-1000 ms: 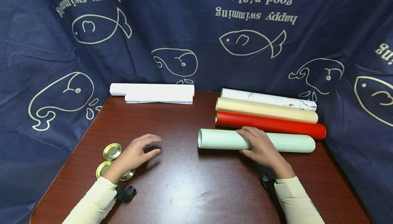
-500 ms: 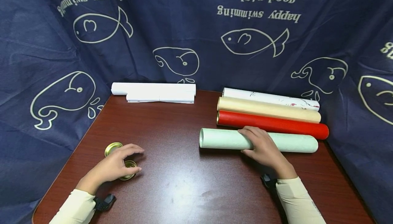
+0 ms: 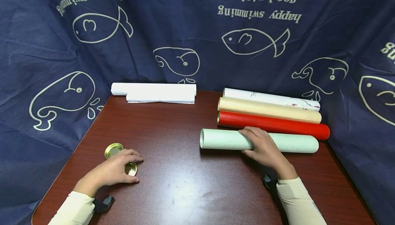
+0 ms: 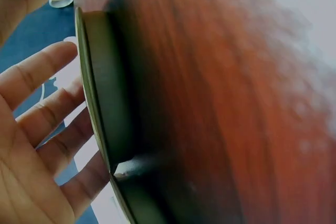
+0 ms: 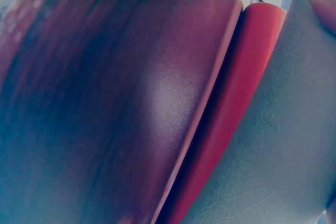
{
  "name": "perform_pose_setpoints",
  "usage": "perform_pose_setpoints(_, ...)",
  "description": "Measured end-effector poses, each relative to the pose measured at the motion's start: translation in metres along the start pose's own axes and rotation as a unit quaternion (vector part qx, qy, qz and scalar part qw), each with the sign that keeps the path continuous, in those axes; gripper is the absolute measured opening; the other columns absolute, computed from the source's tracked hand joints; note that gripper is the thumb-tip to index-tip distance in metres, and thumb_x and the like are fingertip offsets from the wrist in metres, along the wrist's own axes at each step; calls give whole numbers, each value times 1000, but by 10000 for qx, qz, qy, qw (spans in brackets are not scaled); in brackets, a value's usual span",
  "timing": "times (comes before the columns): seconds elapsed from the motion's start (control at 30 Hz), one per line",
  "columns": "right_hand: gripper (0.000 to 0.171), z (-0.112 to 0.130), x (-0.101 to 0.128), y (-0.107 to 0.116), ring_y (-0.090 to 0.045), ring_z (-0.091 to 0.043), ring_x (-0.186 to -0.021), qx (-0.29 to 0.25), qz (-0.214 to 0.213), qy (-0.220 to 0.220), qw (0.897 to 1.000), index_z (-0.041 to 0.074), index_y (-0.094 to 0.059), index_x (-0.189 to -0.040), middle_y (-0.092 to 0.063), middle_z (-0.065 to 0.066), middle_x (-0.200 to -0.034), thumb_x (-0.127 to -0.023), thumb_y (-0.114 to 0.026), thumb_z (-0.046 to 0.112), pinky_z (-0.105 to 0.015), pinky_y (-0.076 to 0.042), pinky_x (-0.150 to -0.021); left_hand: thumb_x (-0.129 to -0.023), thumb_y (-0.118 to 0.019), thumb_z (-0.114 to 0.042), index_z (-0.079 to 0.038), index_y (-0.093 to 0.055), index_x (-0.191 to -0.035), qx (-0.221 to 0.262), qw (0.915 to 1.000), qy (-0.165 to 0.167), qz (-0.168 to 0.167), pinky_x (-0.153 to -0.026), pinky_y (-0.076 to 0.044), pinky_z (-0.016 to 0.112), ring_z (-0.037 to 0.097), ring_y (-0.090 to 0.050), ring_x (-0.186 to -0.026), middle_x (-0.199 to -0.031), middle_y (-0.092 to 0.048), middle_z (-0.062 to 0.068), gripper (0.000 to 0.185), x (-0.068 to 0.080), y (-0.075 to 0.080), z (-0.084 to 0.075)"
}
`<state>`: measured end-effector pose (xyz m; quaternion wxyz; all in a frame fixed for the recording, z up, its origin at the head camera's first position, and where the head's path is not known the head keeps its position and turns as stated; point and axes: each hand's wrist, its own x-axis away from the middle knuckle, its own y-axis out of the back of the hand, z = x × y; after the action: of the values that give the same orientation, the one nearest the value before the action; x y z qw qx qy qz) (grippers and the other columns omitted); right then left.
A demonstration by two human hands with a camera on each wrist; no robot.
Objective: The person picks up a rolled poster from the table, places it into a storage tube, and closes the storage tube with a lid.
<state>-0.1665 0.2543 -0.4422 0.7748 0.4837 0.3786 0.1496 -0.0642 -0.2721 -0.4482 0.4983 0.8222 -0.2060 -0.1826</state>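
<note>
My left hand (image 3: pixel 114 170) is lowered over the gold metal lids at the table's left, thumb and fingers spread around one lid (image 3: pixel 131 169). In the left wrist view, fingertips stand right at the rim of a lid (image 4: pixel 105 82), the thumb apart from it. Another gold lid (image 3: pixel 112 150) lies just beyond the hand, and a third is hidden beneath it. On the right, my right hand (image 3: pixel 262 146) grips a pale green tube (image 3: pixel 225 139) near its middle, fingers over the top and thumb on the near side. The tube's left end is open.
Behind the green tube lie a red tube (image 3: pixel 247 119), a beige tube (image 3: pixel 265 109) and a white printed tube (image 3: pixel 271 98). White paper rolls (image 3: pixel 154 89) sit at the back left. A dark blue cloth (image 3: pixel 203 29) borders the table (image 3: pixel 172 129).
My left hand has moved left and down onto the lids, its fingers coming around one of them. The right hand stays on the green tube.
</note>
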Motion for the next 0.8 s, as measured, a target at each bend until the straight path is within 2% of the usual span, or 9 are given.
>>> perform_pose_setpoints(0.27, 74, 2, -1, 1, -54, -31, -115, -22, 124, -77, 9999, 10, -60, -129, -59, -10, -125, -61, -91, 10, -55, -40, -97, -67, -90, -31, -10, -71, -115, -297, 9993, 188, 138, -93, -48, 48, 30, -56, -116, -124, -60, 6, 55, 6, 1, -6)
perform_pose_setpoints(0.43, 74, 2, -1, 2, -54, -31, -116, -48, 125, -109, 9999, 10, -61, -129, -59, -10, -125, -62, -91, 10, -55, -39, -97, -69, -88, -24, -8, -72, -113, -503, 9985, 213, 77, -92, -49, 47, 30, -56, -116, -123, -61, 7, 49, 4, 0, -7)
perform_pose_setpoints(0.6, 73, 2, 0, 1, -54, -31, -116, -43, 75, -80, 9999, 10, -61, -128, -59, -9, -125, -61, -91, 10, -54, -40, -97, -70, -87, -21, -7, -72, -111, -447, 9987, 41, -221, -90, -51, 46, 27, -60, -108, -116, -62, 5, 46, -3, -3, -10)
perform_pose_setpoints(0.8, 73, 1, 1, 0, -54, -30, -116, -13, 24, 8, 10000, 10, -62, -127, -60, -9, -124, -60, -91, 12, -53, -39, -97, -75, -86, -19, -5, -68, -118, 3, 9976, -1, -689, -89, -52, 43, 20, -61, -105, -115, -62, 4, 48, -21, -6, -18)
